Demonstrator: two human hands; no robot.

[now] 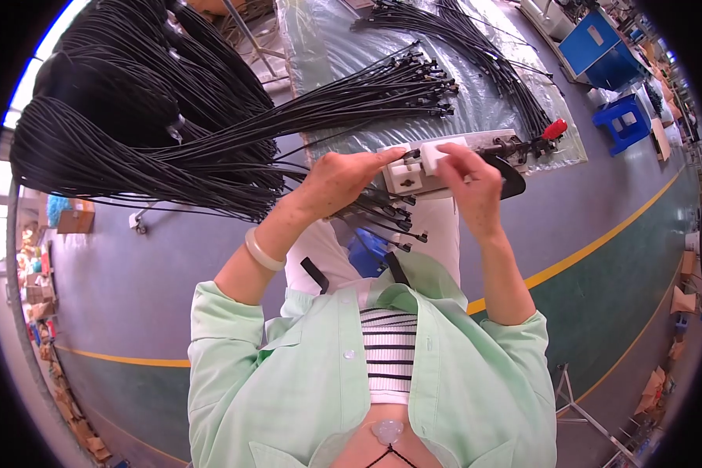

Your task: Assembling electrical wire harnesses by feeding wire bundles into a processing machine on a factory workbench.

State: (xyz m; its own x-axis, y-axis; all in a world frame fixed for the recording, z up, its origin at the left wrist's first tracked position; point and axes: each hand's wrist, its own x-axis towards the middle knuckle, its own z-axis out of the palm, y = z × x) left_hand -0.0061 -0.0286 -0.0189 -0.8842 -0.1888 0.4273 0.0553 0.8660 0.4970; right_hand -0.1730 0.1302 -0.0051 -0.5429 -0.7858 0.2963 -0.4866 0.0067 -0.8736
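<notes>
A small clamping fixture with white blocks (404,179) sits at the table's near edge, in front of me. My left hand (337,183) reaches to it from the left, index finger stretched out onto a small black cable connector (412,154) between the blocks; its other fingers are curled and partly hidden. My right hand (473,186) is at the right-hand white block (438,154), thumb and fingers drawn together; whatever they pinch is hidden. A toggle clamp with a red handle (554,129) extends to the right of the blocks.
A thick bundle of black cables (132,132) hangs at the left, their connector ends (429,82) spread on the plastic-covered table (327,58). More black cables (507,78) lie at the back right. A blue stool (622,125) stands on the floor to the right.
</notes>
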